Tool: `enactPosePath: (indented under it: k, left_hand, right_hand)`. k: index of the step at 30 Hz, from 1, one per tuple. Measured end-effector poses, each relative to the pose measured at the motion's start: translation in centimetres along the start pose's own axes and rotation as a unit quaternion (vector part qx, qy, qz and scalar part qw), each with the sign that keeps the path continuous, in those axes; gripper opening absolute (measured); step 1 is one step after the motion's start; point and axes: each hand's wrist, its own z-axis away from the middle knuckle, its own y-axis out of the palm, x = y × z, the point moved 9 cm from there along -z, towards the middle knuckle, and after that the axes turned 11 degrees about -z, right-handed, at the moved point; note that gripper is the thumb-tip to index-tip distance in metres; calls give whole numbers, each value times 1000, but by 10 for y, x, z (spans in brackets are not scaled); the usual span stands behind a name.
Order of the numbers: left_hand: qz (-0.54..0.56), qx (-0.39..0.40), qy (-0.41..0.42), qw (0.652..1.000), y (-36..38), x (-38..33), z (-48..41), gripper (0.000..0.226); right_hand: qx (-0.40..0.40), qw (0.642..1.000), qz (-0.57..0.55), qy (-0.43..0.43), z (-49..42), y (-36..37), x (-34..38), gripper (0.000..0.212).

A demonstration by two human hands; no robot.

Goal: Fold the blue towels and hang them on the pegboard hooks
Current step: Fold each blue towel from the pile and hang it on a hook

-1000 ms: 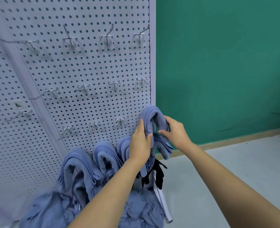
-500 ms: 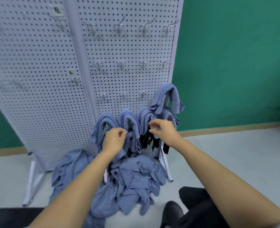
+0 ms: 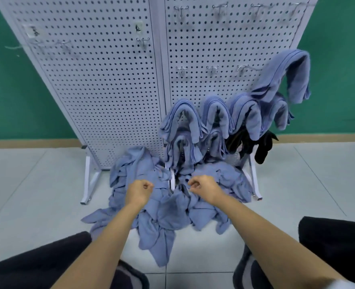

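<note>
Head camera: the white pegboard stands on the grey floor against a green wall, far from the person. Folded blue towels already hang on the right panel. One is draped high at the far right. Below it is a row of four, and two more hang lower still, just above the floor. Something black dangles beside the lower right towels; what it is cannot be made out.

Many hooks are bare, among them three to the left of the high towel, a row along the top, and the few on the left panel.

A large pile of loose blue towels lies crumpled on the floor at the foot of the board, spreading toward the person.

The left hand and right hand are both over this pile, close together. On each the fingers are curled into a fist, and no cloth shows inside either one. Whether the knuckles touch the towels cannot be told.

By my judgement, the job is partly done. About seven towels are hung, the heap on the floor looks at least as large, and no towel is in hand for folding yet.
</note>
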Motion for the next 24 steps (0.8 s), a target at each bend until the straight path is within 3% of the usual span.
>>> enactPosePath:
  k: [5,12,20,24]
  left_hand:
    - [-17,43,-29,999,55,34,-37,22]
    - [-16,101,-7,995,138,-2,-84,22]
    - [49,102,-78,991,195,-22,-142,36]
    - [22,99,-47,994,201,-40,-145,46]
  right_hand:
    - [18,998,-6,53,-42,29,-52,17]
    - [-7,992,-3,125,-103,36,-126,16]
    - [-33,994,-2,104,-142,34,-145,19]
    - [-27,995,-5,97,-139,29,-146,27]
